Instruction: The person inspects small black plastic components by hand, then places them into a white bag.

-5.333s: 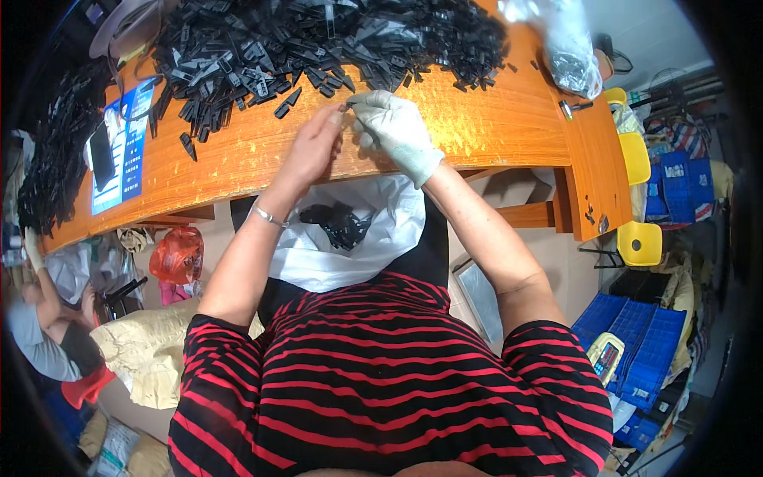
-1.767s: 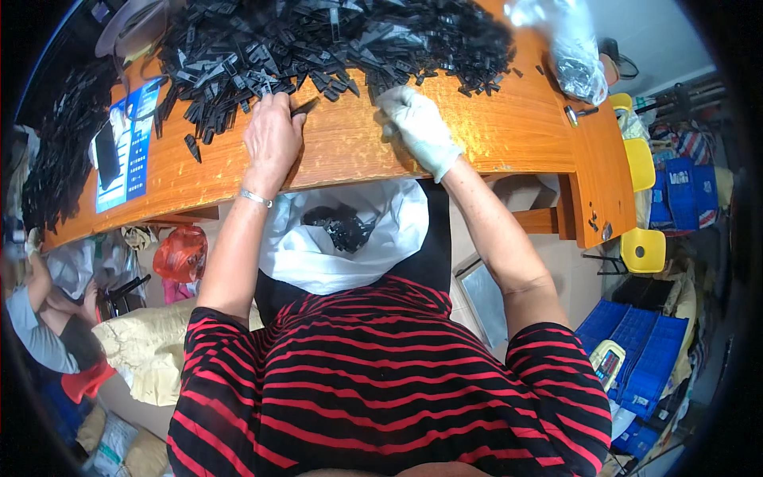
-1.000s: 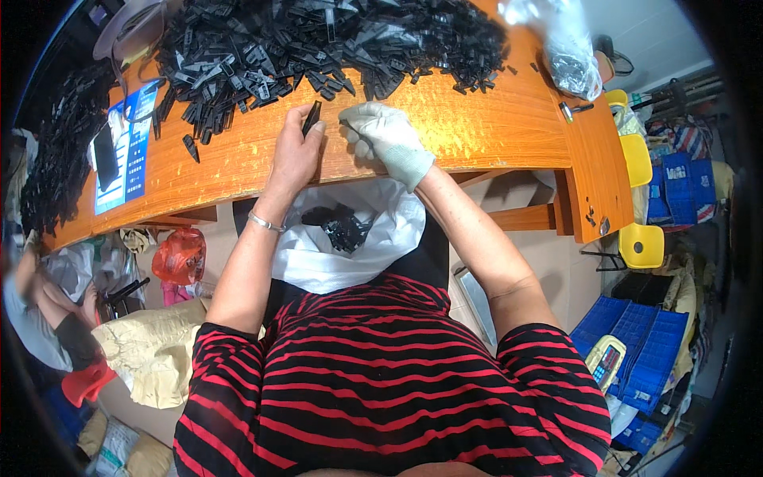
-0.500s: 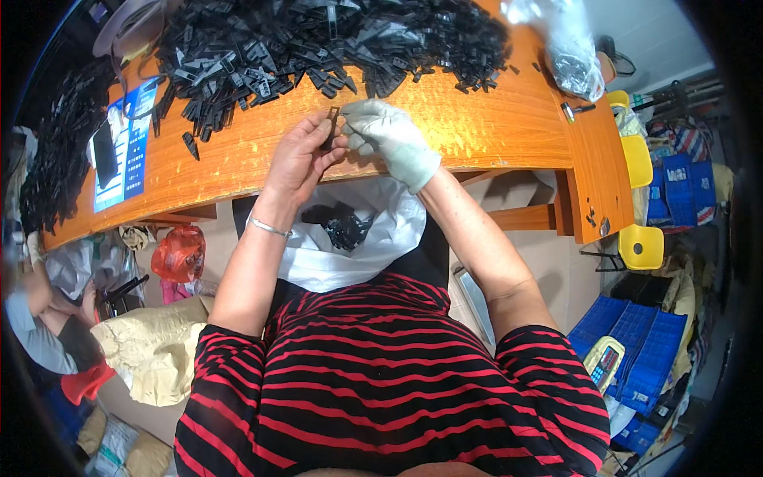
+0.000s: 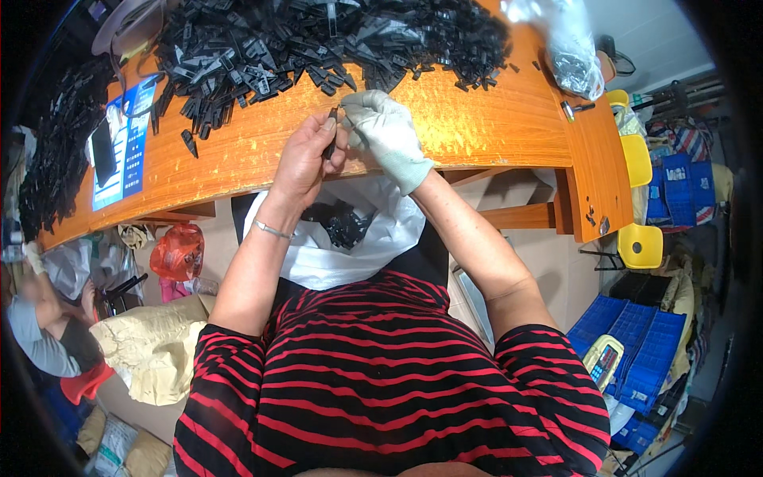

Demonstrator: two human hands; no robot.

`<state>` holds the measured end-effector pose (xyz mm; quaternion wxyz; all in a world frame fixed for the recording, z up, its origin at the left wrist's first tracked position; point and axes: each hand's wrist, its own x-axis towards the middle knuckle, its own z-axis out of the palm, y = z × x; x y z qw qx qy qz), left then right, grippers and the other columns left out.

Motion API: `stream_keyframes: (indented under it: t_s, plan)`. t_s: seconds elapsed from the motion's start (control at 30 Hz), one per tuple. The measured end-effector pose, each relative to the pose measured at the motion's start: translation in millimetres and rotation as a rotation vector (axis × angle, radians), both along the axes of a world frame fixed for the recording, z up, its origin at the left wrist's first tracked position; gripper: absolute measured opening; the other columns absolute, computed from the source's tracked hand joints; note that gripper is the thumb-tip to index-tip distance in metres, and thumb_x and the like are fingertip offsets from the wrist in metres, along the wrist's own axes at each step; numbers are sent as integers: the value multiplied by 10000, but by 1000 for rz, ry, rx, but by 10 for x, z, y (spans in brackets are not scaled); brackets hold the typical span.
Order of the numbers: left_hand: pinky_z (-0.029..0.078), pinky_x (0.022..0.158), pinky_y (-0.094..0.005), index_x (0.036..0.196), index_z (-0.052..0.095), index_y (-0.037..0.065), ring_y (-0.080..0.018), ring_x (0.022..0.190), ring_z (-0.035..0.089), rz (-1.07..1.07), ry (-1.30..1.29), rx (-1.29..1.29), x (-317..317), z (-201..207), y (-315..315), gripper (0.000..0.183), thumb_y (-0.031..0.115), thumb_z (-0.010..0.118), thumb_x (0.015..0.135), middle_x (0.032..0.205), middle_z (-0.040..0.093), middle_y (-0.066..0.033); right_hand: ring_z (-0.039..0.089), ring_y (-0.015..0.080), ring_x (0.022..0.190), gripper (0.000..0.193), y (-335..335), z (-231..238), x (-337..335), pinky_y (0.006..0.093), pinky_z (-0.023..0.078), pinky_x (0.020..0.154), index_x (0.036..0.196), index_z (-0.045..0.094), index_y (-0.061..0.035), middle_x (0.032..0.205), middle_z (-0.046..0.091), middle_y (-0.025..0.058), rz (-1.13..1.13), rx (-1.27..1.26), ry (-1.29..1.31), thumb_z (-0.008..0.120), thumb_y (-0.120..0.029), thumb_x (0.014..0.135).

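Observation:
Between the thumb and fingers of my bare left hand [image 5: 302,159] is a slim black plastic piece [image 5: 331,135], held upright over the table's near edge. My right hand [image 5: 388,133], in a whitish glove, is closed with its fingertips against or just beside the top of that piece. Whatever those gloved fingers pinch is too small or hidden to make out. Beyond both hands a big heap of similar black plastic pieces [image 5: 334,52] covers the far part of the wooden table [image 5: 477,127]. Below my hands, a white bag [image 5: 405,234] in my lap holds more black pieces [image 5: 343,225].
A second black heap [image 5: 56,159] lies at the far left, by a blue printed sheet [image 5: 131,151] with a dark phone-like object. A clear plastic bag [image 5: 574,67] sits at the back right. Another person's arm [image 5: 48,306] shows at left; blue crates [image 5: 628,342] stand at right.
The black piece has turned in my left fingers: its open, frame-like face showed before, now a narrow dark side. My gloved right hand has shifted slightly and its fingers are more upright.

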<state>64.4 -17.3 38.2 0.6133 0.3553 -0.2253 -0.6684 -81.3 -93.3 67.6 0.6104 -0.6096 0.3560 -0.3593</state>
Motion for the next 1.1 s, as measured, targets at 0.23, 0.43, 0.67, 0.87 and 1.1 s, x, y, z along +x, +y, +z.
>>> stream_keyframes:
  t_s: [0.23, 0.43, 0.67, 0.87, 1.1]
  plan:
    - [306, 493, -198, 1216, 500, 60, -50, 558, 397, 67, -188, -8, -46, 61, 19, 203, 212, 503, 1082, 769, 515, 10, 608, 88, 664, 250, 58, 86, 54, 245, 495, 595, 1157, 632, 46, 855, 691, 54, -28, 20, 25, 629, -104, 957]
    - [306, 484, -205, 1178, 494, 49, -42, 557, 392, 132, -332, -49, -102, -7, 23, 174, 190, 509, 1077, 714, 486, 31, 707, 234, 748, 246, 33, -7, 55, 343, 555, 704, 1113, 689, -11, 909, 737, 149, -72, -520, 356, 635, -200, 964]
    - [327, 499, -209, 1091, 526, 22, -25, 577, 393, 253, -498, -89, -191, -152, 43, 150, 170, 517, 1069, 684, 474, 50, 695, 407, 779, 208, 28, 181, 6, 482, 550, 677, 944, 657, -33, 837, 691, 227, 83, -837, 761, 598, -233, 942]
    - [391, 539, -259, 920, 602, -8, -60, 615, 454, 398, -760, -40, -281, -247, 75, 241, 176, 532, 1060, 714, 530, 37, 691, 416, 726, 212, 20, 98, -17, 505, 537, 631, 901, 608, -31, 743, 679, 202, 293, -928, 867, 644, -240, 889]
    - [423, 544, -264, 867, 602, -6, -79, 617, 500, 362, -586, 79, -311, -220, -12, 288, 195, 530, 1060, 699, 552, 9, 688, 420, 695, 211, 119, 66, -65, 506, 538, 617, 910, 607, -21, 744, 682, 210, 232, -844, 816, 629, -230, 902]
